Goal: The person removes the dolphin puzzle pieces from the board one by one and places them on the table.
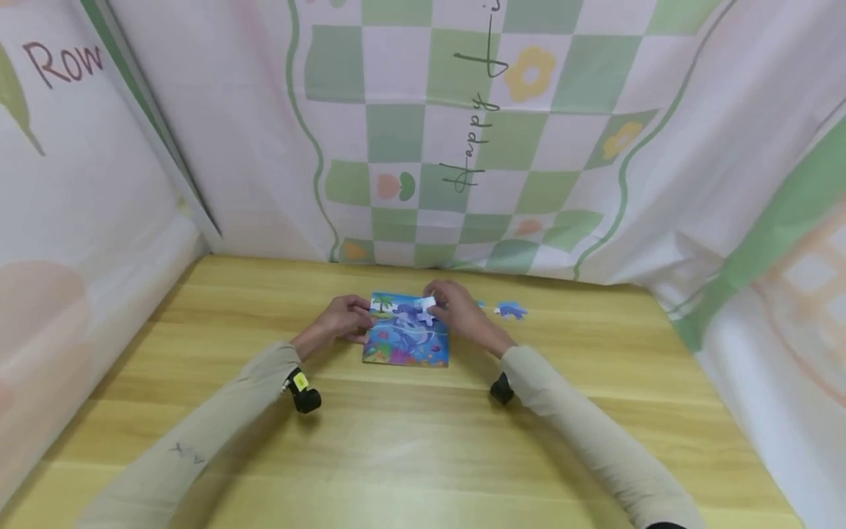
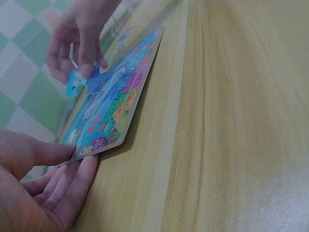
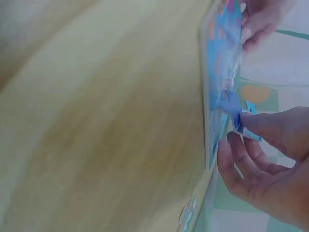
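Observation:
A flat picture puzzle board [image 1: 403, 345] with dolphins, coral and a palm tree lies on the table. At its left edge my left hand [image 1: 346, 319] grips the board, thumb on top and fingers beneath, as the left wrist view shows. Over the upper right corner my right hand [image 1: 460, 308] pinches a blue puzzle piece [image 2: 98, 79] between thumb and fingers. That piece [image 3: 235, 107] is tilted and held close over the board's surface; its outline has knobs and a pale blue end.
More loose puzzle pieces [image 1: 511, 310] lie on the wooden table [image 1: 396, 448], right of the board. Behind it hangs a green-and-white checkered cloth [image 1: 456, 132]. White printed curtains [image 1: 59, 184] enclose the sides.

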`<state>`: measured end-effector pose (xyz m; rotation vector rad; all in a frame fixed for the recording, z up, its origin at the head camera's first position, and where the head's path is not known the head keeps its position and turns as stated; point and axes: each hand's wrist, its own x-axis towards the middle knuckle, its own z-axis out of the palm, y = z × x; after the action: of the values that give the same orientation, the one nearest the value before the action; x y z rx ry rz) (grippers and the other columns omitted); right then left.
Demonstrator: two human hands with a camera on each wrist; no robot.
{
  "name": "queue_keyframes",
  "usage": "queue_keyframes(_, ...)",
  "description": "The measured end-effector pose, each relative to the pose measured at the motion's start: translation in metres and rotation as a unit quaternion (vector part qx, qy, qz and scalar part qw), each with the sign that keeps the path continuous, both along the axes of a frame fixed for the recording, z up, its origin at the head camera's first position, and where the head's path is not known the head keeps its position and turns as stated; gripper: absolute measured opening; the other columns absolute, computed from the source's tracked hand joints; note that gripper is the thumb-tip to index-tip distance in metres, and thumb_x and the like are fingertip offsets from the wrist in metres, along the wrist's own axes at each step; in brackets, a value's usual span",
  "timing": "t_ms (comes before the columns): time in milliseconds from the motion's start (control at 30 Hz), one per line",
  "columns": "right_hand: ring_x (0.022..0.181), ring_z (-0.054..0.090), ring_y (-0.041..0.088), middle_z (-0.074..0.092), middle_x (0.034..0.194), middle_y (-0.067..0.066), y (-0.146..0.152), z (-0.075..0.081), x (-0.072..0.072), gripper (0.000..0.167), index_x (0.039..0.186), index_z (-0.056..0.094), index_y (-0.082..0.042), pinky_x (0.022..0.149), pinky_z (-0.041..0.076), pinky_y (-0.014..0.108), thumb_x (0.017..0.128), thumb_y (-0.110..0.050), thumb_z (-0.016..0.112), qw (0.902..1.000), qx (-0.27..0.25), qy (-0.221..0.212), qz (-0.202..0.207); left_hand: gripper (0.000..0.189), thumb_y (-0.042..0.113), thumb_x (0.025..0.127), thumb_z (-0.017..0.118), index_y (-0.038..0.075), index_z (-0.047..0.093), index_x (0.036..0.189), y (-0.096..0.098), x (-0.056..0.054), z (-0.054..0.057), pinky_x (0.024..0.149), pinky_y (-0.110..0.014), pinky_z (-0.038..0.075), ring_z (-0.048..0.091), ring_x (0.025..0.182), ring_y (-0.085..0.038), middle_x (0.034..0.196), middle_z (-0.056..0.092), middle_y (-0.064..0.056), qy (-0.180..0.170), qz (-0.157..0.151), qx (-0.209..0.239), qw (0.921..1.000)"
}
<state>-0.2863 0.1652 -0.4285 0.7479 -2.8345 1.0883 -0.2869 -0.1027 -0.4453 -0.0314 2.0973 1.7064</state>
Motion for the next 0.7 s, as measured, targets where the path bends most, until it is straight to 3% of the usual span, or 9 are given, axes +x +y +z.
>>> queue_keyframes(100, 0.091, 0.068, 0.033, 0.067, 0.106, 0.022, 0.003, -0.002, 0.000, 0.018, 0.117, 0.066, 0.003, 0.077, 0.066, 0.040, 0.098, 0.004, 0.066, 0.9977, -0.049, -0.046, -0.009, 0.052, -0.006, 0.094, 0.068, -0.008, 0.049, 0.143, 0.000, 0.001, -0.002, 0.070, -0.026, 0.068, 0.067, 0.090, -0.021, 0.124, 0.061, -0.022, -0.002, -0.003, 0.003, 1.0000)
queue_keyframes(267, 0.087, 0.069, 0.037, 0.063, 0.104, 0.026, 0.004, -0.002, 0.001, 0.019, 0.119, 0.063, 0.006, 0.071, 0.069, 0.041, 0.100, 0.006, 0.062, 0.9855, -0.119, -0.120, -0.018, 0.051, -0.005, 0.095, 0.068, -0.007, 0.050, 0.142, 0.000, 0.001, -0.004, 0.070, -0.026, 0.067, 0.066, 0.092, -0.021, 0.123, 0.062, -0.021, 0.002, -0.001, 0.000, 1.0000)
queue_keyframes(433, 0.087, 0.070, 0.037, 0.063, 0.103, 0.026, 0.002, -0.003, 0.000, 0.020, 0.121, 0.063, 0.008, 0.072, 0.069, 0.039, 0.101, 0.007, 0.061, 0.9804, -0.142, -0.134, -0.021, 0.050, -0.005, 0.095, 0.067, -0.008, 0.050, 0.142, -0.001, 0.003, -0.003, 0.069, -0.025, 0.067, 0.066, 0.090, -0.019, 0.121, 0.062, -0.019, 0.006, 0.003, -0.001, 1.0000)
queue_keyframes(700, 0.094, 0.070, 0.038, 0.066, 0.116, 0.028, 0.014, 0.006, 0.000, 0.027, 0.130, 0.062, 0.007, 0.085, 0.068, 0.045, 0.103, 0.001, 0.061, 0.9674, -0.166, -0.186, -0.047, 0.050, -0.005, 0.095, 0.068, -0.008, 0.051, 0.142, -0.003, 0.002, -0.002, 0.069, -0.026, 0.067, 0.067, 0.085, -0.017, 0.121, 0.064, -0.019, 0.015, 0.003, -0.005, 0.9999)
